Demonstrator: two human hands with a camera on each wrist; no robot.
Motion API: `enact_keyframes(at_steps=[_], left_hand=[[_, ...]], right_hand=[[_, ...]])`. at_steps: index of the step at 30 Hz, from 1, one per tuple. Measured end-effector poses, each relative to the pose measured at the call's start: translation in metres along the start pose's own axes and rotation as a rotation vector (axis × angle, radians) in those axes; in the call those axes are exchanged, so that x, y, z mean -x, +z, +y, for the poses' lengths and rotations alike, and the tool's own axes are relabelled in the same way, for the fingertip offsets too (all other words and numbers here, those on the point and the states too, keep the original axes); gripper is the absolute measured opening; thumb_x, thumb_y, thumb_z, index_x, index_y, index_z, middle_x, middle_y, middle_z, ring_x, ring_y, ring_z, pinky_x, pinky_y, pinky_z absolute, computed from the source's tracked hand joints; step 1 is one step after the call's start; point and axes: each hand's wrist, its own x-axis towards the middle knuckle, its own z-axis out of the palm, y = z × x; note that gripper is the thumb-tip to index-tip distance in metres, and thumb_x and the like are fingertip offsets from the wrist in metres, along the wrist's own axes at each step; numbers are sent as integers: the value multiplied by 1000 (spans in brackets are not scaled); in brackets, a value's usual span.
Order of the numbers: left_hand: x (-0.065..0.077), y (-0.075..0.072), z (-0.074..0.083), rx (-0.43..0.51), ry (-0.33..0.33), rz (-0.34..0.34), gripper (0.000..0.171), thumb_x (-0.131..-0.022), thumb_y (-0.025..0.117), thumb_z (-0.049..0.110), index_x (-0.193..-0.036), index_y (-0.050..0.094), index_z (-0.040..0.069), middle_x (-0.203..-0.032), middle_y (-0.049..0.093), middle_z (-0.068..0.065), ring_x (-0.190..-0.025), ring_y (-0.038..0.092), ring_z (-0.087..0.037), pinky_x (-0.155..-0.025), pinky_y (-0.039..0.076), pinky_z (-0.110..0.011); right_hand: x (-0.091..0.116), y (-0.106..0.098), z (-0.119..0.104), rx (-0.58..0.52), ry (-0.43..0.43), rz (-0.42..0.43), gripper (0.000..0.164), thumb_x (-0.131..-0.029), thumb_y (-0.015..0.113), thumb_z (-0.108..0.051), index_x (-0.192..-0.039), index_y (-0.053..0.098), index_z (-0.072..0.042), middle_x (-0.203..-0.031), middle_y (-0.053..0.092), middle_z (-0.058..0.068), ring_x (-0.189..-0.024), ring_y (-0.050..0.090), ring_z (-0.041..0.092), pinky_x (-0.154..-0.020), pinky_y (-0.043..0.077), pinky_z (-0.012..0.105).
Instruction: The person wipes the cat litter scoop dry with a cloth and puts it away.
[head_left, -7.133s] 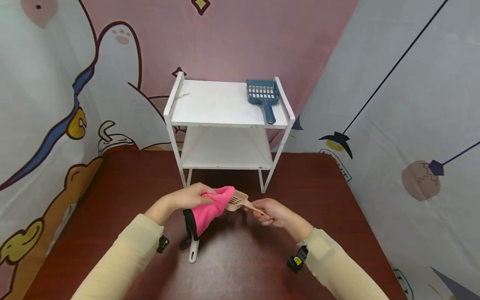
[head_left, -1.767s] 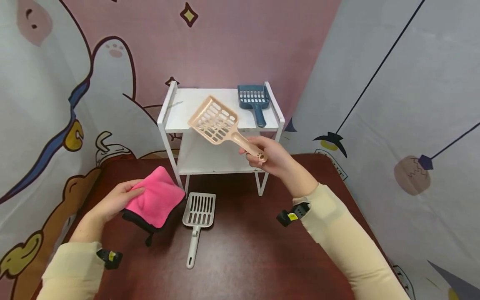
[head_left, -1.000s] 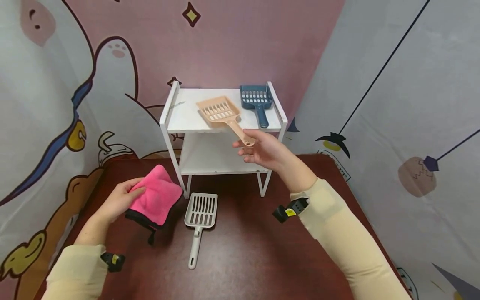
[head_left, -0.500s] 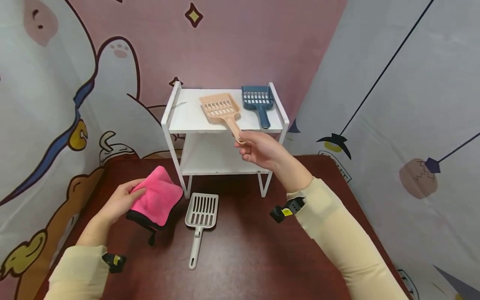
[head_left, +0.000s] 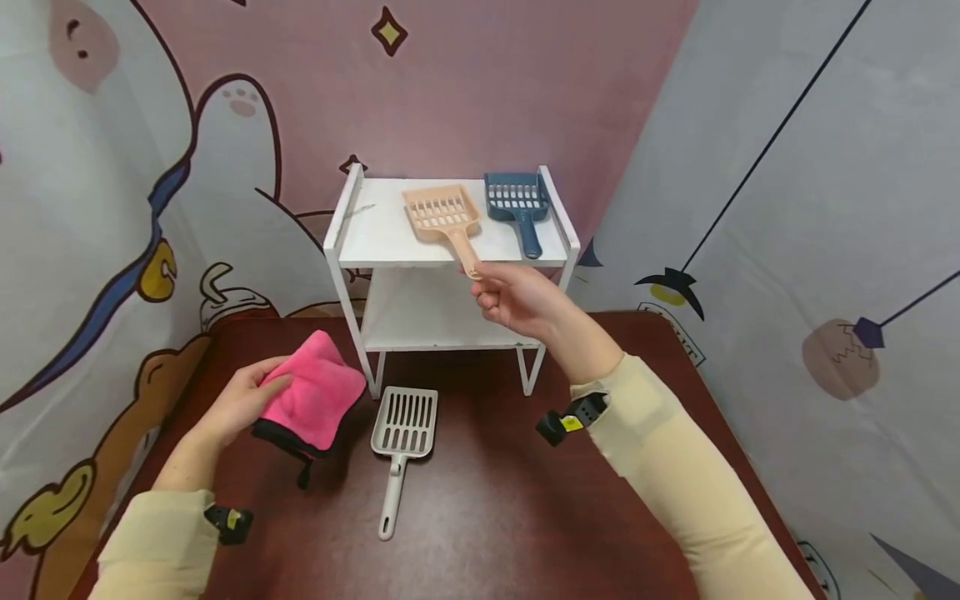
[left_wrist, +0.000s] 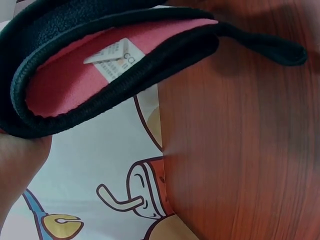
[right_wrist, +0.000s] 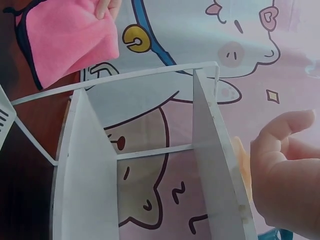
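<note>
My left hand (head_left: 243, 396) holds a pink cloth mitt (head_left: 318, 396) above the left of the table. Its black-trimmed opening (left_wrist: 65, 122) and inner white label show in the left wrist view. My right hand (head_left: 521, 300) pinches the handle end of a beige litter scoop (head_left: 463, 247), whose slotted head lies over the white shelf's top. That handle sticks out past the front edge. A blue litter scoop (head_left: 528, 235) rests just to its right. On the table lies a pale grey litter scoop (head_left: 399, 455), handle toward me. In the right wrist view my hand mostly hides the beige scoop (right_wrist: 242, 157).
The two-tier white shelf (head_left: 371, 242) has raised side rails and stands at the back of the dark red-brown table (head_left: 480, 517). Its lower tier (head_left: 420, 321) sits below my right hand. Printed curtains (head_left: 750, 350) close in the back and sides.
The mitt has come off the beige scoop and moved left. My right hand has raised that scoop and brought it down over the shelf top, beside the blue one. The grey scoop has not moved.
</note>
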Motion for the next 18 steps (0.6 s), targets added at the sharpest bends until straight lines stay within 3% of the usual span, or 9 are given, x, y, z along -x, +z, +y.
enact_keyframes(at_steps=[5,13,18], left_hand=[[-1,2,0,-2,-7,0,51,-98,48,28,-139,38,-1,-86,59,-6,-63,60,-9,-60,53,-27],[-2,2,-2,-5,-22,1,52,-98,47,29,-140,36,-1,-85,58,-7,-61,60,-11,-59,53,-28],[0,1,-3,-7,-27,-1,52,-98,47,28,-140,37,-1,-82,58,-6,-60,60,-11,-58,53,-28]], right_hand=[[-9,3,-2,-28,9,39,21,-101,36,-17,-111,48,-2,-64,58,-2,-52,46,5,-50,38,15],[-21,5,-4,-36,-5,84,14,-101,36,-15,-93,45,-8,-65,61,-1,-52,49,4,-50,41,13],[-20,7,-4,-31,17,102,15,-102,36,-23,-100,45,-10,-70,62,1,-54,53,6,-53,45,15]])
